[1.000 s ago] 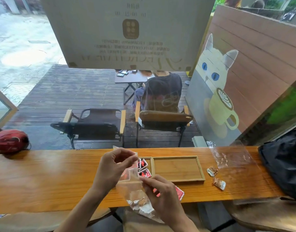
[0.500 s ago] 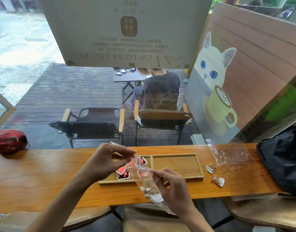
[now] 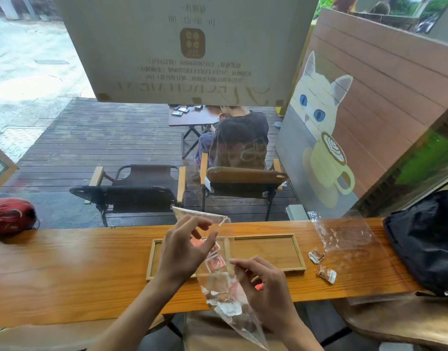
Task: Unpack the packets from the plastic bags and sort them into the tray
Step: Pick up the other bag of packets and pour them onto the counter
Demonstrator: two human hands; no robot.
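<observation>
Beyond the window a wooden deck is showing, and under it the wooden worktop (image 3: pixel 65 269) is carrying the tray (image 3: pixel 268 269). You are holding both forearms out over the near edge. Your left hand (image 3: pixel 182 252) is hovering over the tray's left compartment, fingers curled, pinching the upper part of a clear plastic bag (image 3: pixel 217 282). Your right hand (image 3: pixel 266 290) is sitting lower, thumb and forefinger pinching the bag's right edge, so the bag is hanging slantwise between them with packets bunched near its lower end. 2 brown packets (image 3: pixel 321 264) are lying on the worktop just right of the tray, beside a second, flattened plastic bag (image 3: pixel 349 247).
</observation>
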